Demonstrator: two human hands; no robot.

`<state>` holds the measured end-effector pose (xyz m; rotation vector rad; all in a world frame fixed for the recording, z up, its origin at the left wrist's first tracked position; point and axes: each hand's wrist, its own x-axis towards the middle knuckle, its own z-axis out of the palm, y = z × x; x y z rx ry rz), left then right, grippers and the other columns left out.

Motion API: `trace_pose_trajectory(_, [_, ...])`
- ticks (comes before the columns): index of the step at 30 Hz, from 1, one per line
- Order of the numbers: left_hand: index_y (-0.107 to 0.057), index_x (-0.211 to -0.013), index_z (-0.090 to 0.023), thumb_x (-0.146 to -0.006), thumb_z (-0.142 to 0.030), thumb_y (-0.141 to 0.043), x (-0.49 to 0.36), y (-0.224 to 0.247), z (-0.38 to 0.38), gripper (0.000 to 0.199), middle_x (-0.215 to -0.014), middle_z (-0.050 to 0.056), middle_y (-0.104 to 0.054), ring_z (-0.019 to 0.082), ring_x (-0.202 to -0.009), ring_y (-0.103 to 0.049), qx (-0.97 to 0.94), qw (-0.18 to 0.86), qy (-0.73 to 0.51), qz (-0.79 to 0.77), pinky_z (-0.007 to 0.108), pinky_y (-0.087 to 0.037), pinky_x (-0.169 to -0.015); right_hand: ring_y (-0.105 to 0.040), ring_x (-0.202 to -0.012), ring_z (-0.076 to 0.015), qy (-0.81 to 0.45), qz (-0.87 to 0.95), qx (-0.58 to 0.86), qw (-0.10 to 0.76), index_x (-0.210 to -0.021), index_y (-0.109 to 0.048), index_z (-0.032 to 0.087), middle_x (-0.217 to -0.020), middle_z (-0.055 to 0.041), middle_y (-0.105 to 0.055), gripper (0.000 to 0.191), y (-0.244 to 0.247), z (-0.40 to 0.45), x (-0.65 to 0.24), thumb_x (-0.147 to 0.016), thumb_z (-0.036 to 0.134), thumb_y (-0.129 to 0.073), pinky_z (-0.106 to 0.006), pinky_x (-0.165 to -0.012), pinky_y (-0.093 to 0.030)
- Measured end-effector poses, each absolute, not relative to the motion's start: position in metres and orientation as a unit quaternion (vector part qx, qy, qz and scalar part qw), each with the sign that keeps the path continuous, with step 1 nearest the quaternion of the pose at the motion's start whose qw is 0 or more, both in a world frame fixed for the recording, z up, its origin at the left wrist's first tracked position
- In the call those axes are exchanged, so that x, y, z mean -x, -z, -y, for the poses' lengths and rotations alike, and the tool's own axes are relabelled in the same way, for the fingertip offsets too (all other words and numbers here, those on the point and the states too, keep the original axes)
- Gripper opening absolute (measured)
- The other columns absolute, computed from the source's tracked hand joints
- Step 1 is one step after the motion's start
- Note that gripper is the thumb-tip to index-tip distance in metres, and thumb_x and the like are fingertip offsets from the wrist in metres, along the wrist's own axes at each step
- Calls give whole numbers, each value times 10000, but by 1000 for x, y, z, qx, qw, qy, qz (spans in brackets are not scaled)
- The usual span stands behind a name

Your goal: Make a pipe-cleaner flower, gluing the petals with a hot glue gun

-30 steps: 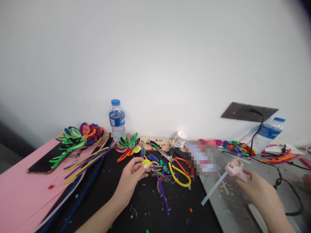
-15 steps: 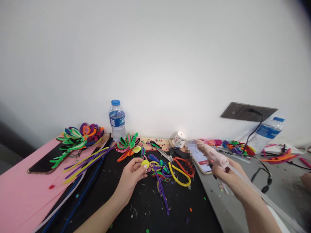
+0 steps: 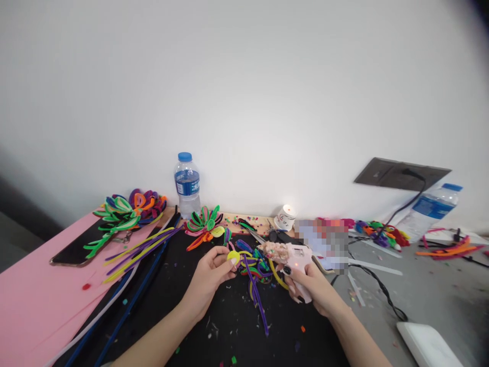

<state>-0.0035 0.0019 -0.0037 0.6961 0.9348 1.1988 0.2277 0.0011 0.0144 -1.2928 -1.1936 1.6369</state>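
Note:
My left hand (image 3: 214,272) pinches a small yellow disc (image 3: 233,257) near the middle of the black mat (image 3: 214,331). My right hand (image 3: 305,285) is wrapped round the handle of a pale pink glue gun (image 3: 298,257), its crusted nozzle end pointing left toward the disc, a short gap away. Between and behind the hands lies a tangle of pipe-cleaner loops, with purple stems (image 3: 257,303) reaching toward me. A yellow pipe-cleaner loop (image 3: 277,275) is partly hidden behind the glue gun. Scissors (image 3: 256,235) lie behind the tangle.
Pipe-cleaner flowers (image 3: 204,224) and a water bottle (image 3: 187,186) stand at the back left. Loose pipe cleaners (image 3: 141,252) and a dark phone (image 3: 76,247) are further left. A paper cup (image 3: 285,218) is at the back. Cables (image 3: 378,280) and a white box (image 3: 426,344) lie right.
My right hand has brought the glue gun left, from over the phone to beside the disc. My left hand still pinches the disc. The view has shifted slightly.

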Motion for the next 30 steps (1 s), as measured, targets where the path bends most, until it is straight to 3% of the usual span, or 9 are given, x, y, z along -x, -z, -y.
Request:
trace_pose_trajectory(9, [-544,-822,-179,-673,-234,-675,2,1,1,206,-733,0,-612,96,-647,-550,-338,693,-507,-385,226,-455,-645,-341,-361,-56,-651,493,481,318,-841,-549,131,-461,67,-451,244,-19,3,-225,-712,334,-591,-199,-372,-358])
trace_pose_trajectory(17, [-526,-806,-183,-682,-219,-675,0,1,3,197,-666,-35,-581,95,-637,-558,-363,716,-468,-370,235,-458,-651,-350,-348,-50,-676,496,453,305,-858,-548,122,-446,72,-443,249,-14,4,-226,-727,330,-589,-190,-352,-367])
trace_pose_trajectory(30, [-528,-836,-179,-707,-216,-658,0,8,2,186,-767,-18,-585,103,-689,-585,-392,715,-452,-363,248,-482,-675,-350,-322,-39,-704,474,420,321,-841,-545,120,-430,73,-465,226,-4,5,-229,-730,308,-603,-176,-337,-363])
